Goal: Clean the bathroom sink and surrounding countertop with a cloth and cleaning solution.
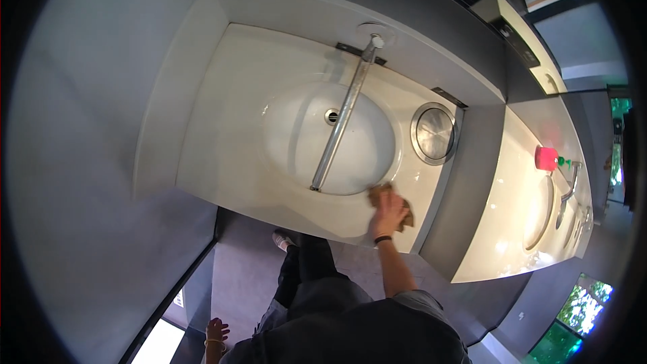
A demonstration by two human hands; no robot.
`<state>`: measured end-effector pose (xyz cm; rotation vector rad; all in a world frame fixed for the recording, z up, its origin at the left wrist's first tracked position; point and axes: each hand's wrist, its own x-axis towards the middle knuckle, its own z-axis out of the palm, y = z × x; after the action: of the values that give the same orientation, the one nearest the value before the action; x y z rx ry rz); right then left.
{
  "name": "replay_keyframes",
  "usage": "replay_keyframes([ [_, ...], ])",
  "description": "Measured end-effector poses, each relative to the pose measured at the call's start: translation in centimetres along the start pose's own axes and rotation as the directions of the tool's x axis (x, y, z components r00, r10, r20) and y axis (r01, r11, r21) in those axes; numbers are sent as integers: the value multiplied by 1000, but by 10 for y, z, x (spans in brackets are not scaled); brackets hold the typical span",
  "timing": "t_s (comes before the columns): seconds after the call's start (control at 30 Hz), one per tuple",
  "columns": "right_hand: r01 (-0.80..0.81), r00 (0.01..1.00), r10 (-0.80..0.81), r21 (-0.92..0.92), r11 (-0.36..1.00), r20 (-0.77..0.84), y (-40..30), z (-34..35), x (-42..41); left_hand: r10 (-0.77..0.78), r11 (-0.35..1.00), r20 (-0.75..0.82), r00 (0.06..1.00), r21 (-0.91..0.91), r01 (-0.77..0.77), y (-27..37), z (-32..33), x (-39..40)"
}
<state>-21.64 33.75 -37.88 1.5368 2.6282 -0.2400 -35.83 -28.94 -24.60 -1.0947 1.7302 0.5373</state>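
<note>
My right hand (pixel 389 215) presses a crumpled brown cloth (pixel 406 216) against the pale countertop (pixel 227 136), just beyond the near right rim of the oval sink basin (pixel 323 151). A dark band circles that wrist. My left hand (pixel 217 329) hangs low at the lower left, away from the counter, fingers apart and nothing in it. A long metal faucet (pixel 341 121) reaches from the back wall across the basin, passing to the right of the drain (pixel 331 117). The part of the cloth under my palm is hidden.
Right of the basin, a round metal lid (pixel 433 133) is set into the counter. Grey panels enclose the counter at left and right. Past the right panel, a second washbasin counter (pixel 495 212) carries a pink bottle (pixel 546 158) with a green pump. One shoe (pixel 281 240) shows below the counter's front edge.
</note>
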Motion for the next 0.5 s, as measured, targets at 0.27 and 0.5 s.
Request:
replay_keyframes([
  [0.27,78,822,228,500,863,-522,-30,1,230,109,993,-39,993,59,-107,11,-13,9],
  [0.5,498,862,-468,504,706,-195,-165,7,355,166,962,-92,982,235,-140,60,-2,-5],
])
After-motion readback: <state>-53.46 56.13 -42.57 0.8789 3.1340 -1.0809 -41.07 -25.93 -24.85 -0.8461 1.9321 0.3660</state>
